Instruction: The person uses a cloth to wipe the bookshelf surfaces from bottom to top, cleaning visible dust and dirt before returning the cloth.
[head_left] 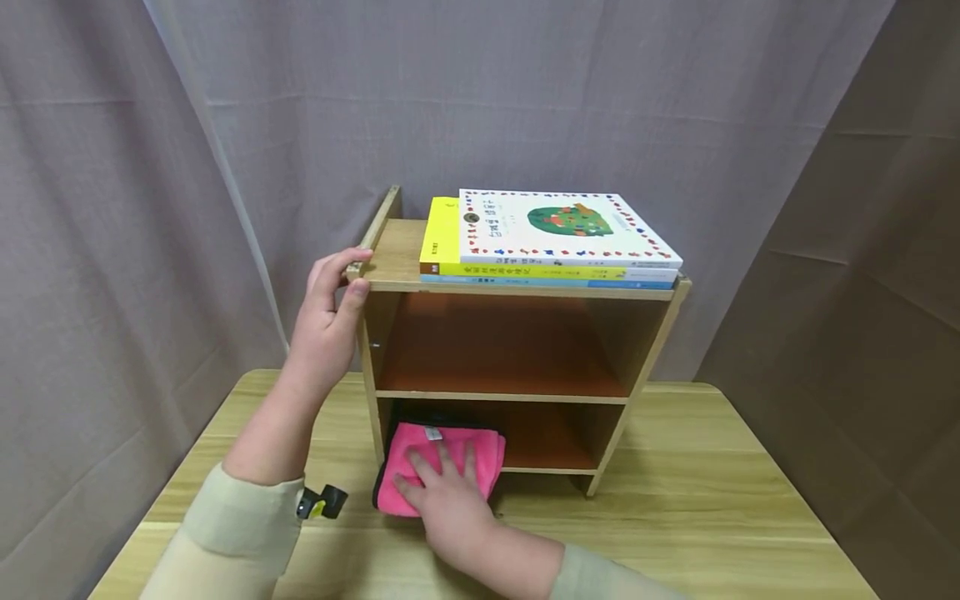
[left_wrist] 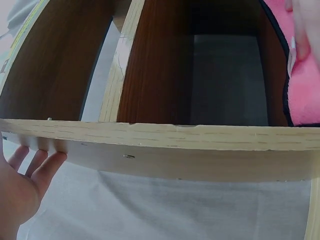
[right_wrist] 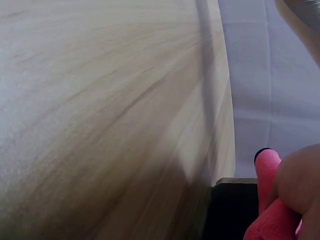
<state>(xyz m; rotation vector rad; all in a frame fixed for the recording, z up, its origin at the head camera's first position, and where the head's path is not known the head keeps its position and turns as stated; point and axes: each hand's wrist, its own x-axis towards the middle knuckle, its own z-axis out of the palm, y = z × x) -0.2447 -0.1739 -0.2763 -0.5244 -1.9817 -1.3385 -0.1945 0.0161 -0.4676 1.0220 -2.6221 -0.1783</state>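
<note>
A small wooden bookshelf (head_left: pixel 501 396) stands on the table. My left hand (head_left: pixel 330 312) grips the upper front corner of its left side panel; in the left wrist view, fingers of that hand (left_wrist: pixel 25 185) lie along the panel's outer face. My right hand (head_left: pixel 453 504), fingers spread, presses on a folded pink cloth (head_left: pixel 480 446) with black edging and a white tag. The cloth lies at the left of the lowest shelf's front edge and overhangs it. In the right wrist view, pink cloth (right_wrist: pixel 267 175) shows beside part of the hand.
Several books (head_left: pixel 570 225) lie stacked on the bookshelf's top, a white one with a green picture uppermost, yellow and blue ones under it. The wooden table (head_left: pixel 697 517) extends around the bookshelf. Grey curtains (head_left: pixel 525 100) hang behind. A black clip-like object (head_left: pixel 322 502) sits by the left cuff.
</note>
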